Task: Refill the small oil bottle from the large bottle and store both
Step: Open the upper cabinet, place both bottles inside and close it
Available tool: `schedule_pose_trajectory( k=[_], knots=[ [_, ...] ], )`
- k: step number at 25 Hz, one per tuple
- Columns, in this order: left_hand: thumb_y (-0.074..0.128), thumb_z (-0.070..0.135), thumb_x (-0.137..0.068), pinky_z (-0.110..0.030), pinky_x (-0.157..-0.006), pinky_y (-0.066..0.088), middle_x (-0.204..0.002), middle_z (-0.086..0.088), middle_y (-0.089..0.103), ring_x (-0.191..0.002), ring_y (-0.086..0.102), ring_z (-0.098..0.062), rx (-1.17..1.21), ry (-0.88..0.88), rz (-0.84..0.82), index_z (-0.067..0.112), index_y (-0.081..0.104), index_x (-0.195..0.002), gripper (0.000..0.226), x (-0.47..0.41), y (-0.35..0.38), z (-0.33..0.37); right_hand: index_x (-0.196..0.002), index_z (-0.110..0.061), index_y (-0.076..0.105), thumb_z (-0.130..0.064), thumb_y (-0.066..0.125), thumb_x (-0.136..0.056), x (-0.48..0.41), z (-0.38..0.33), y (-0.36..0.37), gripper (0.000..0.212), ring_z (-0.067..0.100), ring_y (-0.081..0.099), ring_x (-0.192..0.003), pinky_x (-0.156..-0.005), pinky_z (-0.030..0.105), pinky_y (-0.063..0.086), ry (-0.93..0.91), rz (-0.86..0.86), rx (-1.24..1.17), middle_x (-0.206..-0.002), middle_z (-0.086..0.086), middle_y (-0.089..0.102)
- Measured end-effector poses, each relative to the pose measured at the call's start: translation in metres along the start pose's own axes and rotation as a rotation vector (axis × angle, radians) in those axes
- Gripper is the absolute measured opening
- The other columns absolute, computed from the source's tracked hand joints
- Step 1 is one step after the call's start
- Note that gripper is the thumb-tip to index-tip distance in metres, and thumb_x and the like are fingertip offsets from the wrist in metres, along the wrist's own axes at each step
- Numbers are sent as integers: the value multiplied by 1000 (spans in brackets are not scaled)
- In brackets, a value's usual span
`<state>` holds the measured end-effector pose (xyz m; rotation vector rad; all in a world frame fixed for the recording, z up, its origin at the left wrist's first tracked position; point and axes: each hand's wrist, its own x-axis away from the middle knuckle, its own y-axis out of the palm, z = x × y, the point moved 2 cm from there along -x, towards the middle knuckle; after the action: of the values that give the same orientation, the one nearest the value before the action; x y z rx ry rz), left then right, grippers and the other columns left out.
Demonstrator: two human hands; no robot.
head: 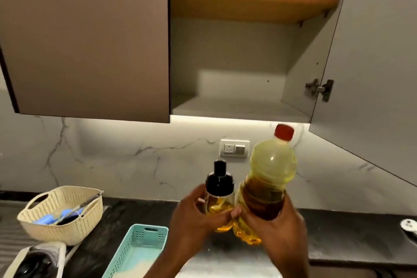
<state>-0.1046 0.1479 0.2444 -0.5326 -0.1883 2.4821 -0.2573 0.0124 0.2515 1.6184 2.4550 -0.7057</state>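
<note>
My left hand [194, 214] grips the small oil bottle [220, 196], a clear glass one with a black cap and yellow oil inside. My right hand [277, 228] grips the large oil bottle [268, 178], clear plastic with a red cap and yellow oil in its lower part, tilted slightly right. Both bottles are held side by side above the dark counter [349, 232], touching each other. Right above them an upper cabinet [237, 106] stands with its door open and its shelves bare.
A cream woven basket [61, 214] with blue items sits at the left of the counter. A teal plastic tray [137, 253] lies in front of it. A wall socket [234, 148] is behind the bottles. The open cabinet door [372, 74] hangs at the right.
</note>
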Motion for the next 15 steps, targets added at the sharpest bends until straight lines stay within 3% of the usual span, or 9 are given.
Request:
schedule_pose_trajectory(
  k=[2,5,8,10,12,15],
  knots=[
    [93,75,-53,-8,-64,52,-89,35,74,-85,68,15,-18,75,-16,48,72,-101,59,-5,-11,42,-121,-49,59,-88,81,-44,-8,-37,-22,89,6,71,-94,-87,36,60,-88,-10,18,-100,-21,74],
    [87,74,-58,-5,-64,50,-91,42,69,-90,64,19,-26,148,-44,43,70,-108,61,-16,-21,89,-128,-37,61,-88,75,-48,-20,-81,-48,97,13,68,-95,-85,30,53,-202,-2,39,-106,-15,72],
    [85,83,-53,-23,-78,64,-100,24,76,-94,73,0,-30,199,-47,42,72,-118,78,-33,-24,119,-133,-33,60,-79,87,-58,-37,-107,-65,92,17,64,-102,-87,32,53,-261,-5,43,-114,-11,68],
    [84,84,-48,-37,-85,66,-105,16,77,-97,75,-9,-25,202,-49,41,73,-117,82,-48,-24,136,-135,-32,60,-74,82,-59,-53,-120,-72,90,18,64,-105,-93,38,57,-284,-11,32,-115,-11,66],
    [84,84,-45,-41,-87,66,-108,12,77,-99,75,-11,-37,215,-46,39,74,-116,84,-65,-24,153,-134,-32,61,-74,80,-59,-71,-133,-75,88,18,66,-108,-95,39,57,-310,-28,-7,-115,-13,67],
    [89,79,-50,-42,-88,66,-108,5,77,-100,75,-17,-63,223,-46,32,75,-118,84,-93,-23,176,-124,-35,66,-63,89,-68,-108,-151,-75,67,14,69,-108,-96,40,59,-319,-56,-49,-113,-15,71]
  ],
)
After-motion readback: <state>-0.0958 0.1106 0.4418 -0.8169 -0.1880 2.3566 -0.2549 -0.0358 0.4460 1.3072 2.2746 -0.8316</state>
